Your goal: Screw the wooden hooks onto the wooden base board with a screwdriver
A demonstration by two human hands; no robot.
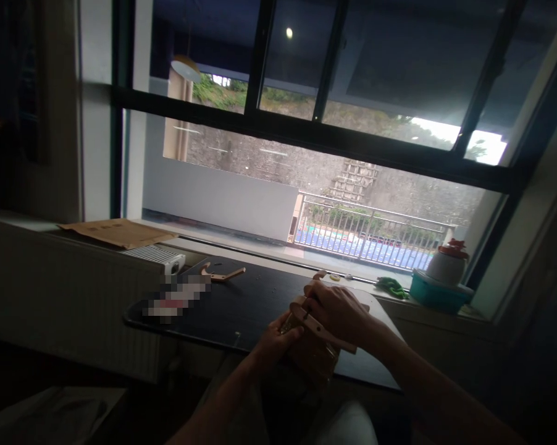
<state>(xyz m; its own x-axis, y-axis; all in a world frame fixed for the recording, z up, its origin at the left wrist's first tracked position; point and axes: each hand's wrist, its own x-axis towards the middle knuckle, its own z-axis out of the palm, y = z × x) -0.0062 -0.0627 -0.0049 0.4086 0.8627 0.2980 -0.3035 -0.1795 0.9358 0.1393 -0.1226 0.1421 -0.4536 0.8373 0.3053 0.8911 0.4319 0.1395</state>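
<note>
- Fingers (291, 335) of the left hand (273, 343) curled round the wooden assembly (312, 360), right hand (338, 312) gripping its top.
- It's held at the near edge of the dark table (241, 303).
- Far left, a loose wooden piece (223, 274); far right, a teal bowl (438, 295).

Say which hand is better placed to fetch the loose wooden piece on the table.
Probably the left hand: the loose wooden piece lies on its side; the right hand sits farther off, on the wooden assembly.
</note>
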